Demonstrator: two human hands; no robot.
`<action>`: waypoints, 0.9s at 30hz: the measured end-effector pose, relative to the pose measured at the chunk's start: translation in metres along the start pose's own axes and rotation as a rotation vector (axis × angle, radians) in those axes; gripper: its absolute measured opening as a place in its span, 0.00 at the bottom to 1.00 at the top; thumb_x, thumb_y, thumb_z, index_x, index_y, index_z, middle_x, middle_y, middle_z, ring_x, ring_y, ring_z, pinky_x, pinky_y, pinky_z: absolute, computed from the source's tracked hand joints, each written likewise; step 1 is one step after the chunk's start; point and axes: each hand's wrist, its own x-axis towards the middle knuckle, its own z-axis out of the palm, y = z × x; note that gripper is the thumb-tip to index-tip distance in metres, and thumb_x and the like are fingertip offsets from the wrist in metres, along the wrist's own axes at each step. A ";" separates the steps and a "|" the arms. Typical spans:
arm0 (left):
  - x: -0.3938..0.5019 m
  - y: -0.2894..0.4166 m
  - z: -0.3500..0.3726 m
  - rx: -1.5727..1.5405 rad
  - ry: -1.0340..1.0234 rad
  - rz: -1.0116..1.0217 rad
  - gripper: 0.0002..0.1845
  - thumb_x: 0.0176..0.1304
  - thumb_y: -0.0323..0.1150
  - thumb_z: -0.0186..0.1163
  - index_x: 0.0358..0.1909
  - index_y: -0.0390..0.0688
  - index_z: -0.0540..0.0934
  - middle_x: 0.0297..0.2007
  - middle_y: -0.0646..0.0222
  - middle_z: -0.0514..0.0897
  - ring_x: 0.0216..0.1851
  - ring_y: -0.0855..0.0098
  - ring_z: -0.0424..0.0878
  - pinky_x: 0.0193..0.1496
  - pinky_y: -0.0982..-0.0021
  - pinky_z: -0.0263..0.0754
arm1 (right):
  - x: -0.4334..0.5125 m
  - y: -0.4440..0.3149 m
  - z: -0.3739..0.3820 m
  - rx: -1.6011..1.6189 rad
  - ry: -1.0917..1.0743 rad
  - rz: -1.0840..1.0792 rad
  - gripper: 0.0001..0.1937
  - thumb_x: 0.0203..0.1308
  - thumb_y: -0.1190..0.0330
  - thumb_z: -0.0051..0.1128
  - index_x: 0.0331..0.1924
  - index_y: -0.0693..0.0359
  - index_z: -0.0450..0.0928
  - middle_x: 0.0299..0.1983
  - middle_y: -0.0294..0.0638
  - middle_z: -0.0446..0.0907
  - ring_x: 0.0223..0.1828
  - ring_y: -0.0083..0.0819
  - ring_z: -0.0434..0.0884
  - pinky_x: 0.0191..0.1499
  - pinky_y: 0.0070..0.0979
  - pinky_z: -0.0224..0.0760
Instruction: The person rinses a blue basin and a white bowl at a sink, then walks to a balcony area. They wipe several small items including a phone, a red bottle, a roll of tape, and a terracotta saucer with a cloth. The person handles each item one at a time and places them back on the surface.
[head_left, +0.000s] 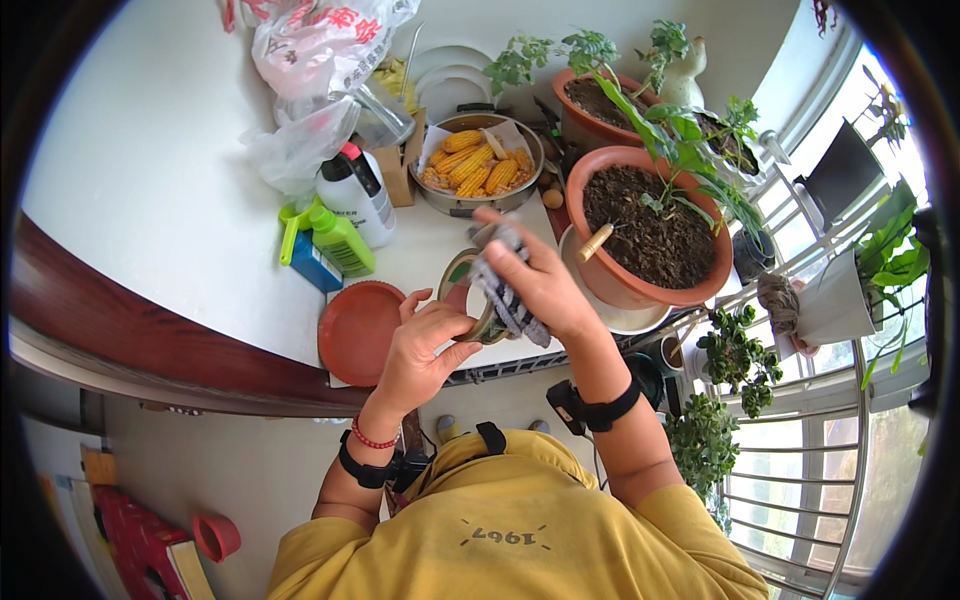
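My left hand (427, 345) grips the near edge of a round, rimmed object (452, 279), which is tilted on its side above the table. Its inside shows patches of green, red and white; I cannot tell exactly what it is. A crumpled grey cloth (499, 289) with dark and pale patches is in my right hand (541, 285), held against the object's right side and hiding that part. To the left of my left hand lies an orange-red plastic plant saucer (361, 334).
Beyond my hands stands a metal pot (487, 206) of corn cobs (472, 165). A terracotta-coloured planter (577, 195) with a wooden-handled tool (596, 243) is at right. Bottles (341, 240), a blue box (315, 262) and plastic bags (315, 52) stand left. A metal railing (862, 420) runs along the window.
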 end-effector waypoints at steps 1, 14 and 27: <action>0.002 0.003 0.002 0.055 -0.009 0.033 0.11 0.52 0.27 0.73 0.37 0.41 0.82 0.32 0.70 0.84 0.39 0.66 0.81 0.63 0.54 0.64 | 0.001 -0.002 -0.001 0.040 -0.074 0.078 0.23 0.73 0.58 0.54 0.64 0.62 0.74 0.54 0.36 0.78 0.50 0.19 0.74 0.56 0.19 0.68; 0.002 0.002 -0.004 -1.048 0.101 -0.372 0.16 0.70 0.31 0.61 0.54 0.33 0.77 0.45 0.63 0.84 0.50 0.68 0.81 0.67 0.62 0.67 | -0.038 -0.022 -0.006 0.311 -0.021 -0.369 0.37 0.70 0.40 0.43 0.58 0.72 0.75 0.63 0.55 0.75 0.62 0.43 0.77 0.68 0.44 0.64; 0.018 0.014 -0.004 -1.506 0.016 -0.235 0.15 0.75 0.39 0.54 0.49 0.36 0.75 0.35 0.67 0.75 0.39 0.70 0.71 0.63 0.56 0.65 | -0.019 -0.050 -0.025 0.250 0.100 -0.421 0.23 0.74 0.60 0.48 0.64 0.69 0.72 0.54 0.45 0.82 0.51 0.27 0.81 0.57 0.27 0.73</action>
